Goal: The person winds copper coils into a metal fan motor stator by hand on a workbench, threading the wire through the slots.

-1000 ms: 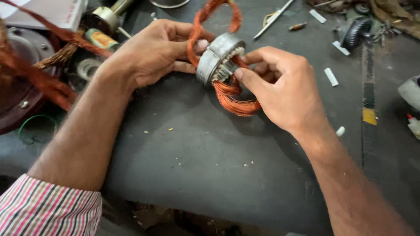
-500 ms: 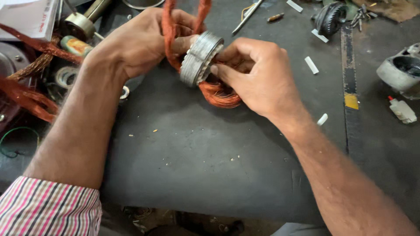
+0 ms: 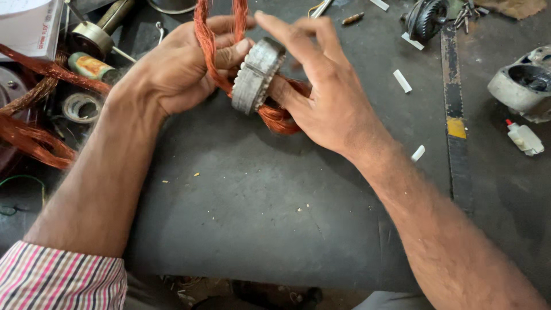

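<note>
- The person is holding a small grey stator core (image 3: pixel 257 82) up over the dark workbench (image 3: pixel 241 212), roughly top centre of the view, with both hands on it.
- The left hand (image 3: pixel 182 69) is sitting on the core's left side, fingers curled shut around a bundle of copper winding wire (image 3: pixel 208 40) that's running up out of frame, thumb pressing toward the ring's edge.
- The right hand (image 3: pixel 327 103) is on the right side; its thumb is tucked against the core and the coil loop (image 3: pixel 279 115) sticking out below it, while the other fingers are spread loose and lifted above the ring, so it's a pinch more than a full grip.
- More loose copper wire (image 3: pixel 34 138) is lying off to the left, next to a roll of tape (image 3: pixel 82 107) and a brass-coloured cylinder (image 3: pixel 92 37).
- Over on the right there's a grey metal housing (image 3: pixel 523 83), a small white bottle (image 3: pixel 524 138) just below it, and a few white slot-paper strips (image 3: pixel 402 81) scattered around.
- A striped sleeve (image 3: pixel 57 278) is showing at the bottom left.
</note>
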